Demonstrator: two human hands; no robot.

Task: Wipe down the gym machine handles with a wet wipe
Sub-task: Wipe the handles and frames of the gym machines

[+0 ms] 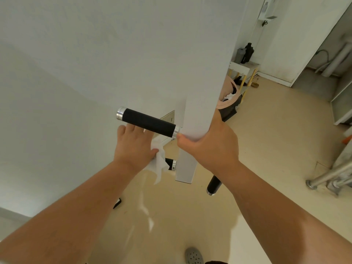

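A black foam handle (148, 122) with silver end caps sticks out to the left of a white square post (198, 119). My left hand (133, 147) is just below that handle, fingers reaching up behind it, with a white wet wipe (159, 161) pinched under the thumb and hanging down. My right hand (211, 145) is wrapped around the post at the handle's base. Lower down, a second black handle (214, 184) points toward me on the right, and a third handle (171, 163) is partly hidden behind the wipe.
A white wall (76, 73) lies close on the left. Behind the post stand a small stool (243, 69) with dark bottles and a bin with a pink bag (228, 100). Metal tubes (327, 178) lie on the beige floor at right. A grey perforated shoe (193, 256) shows at the bottom.
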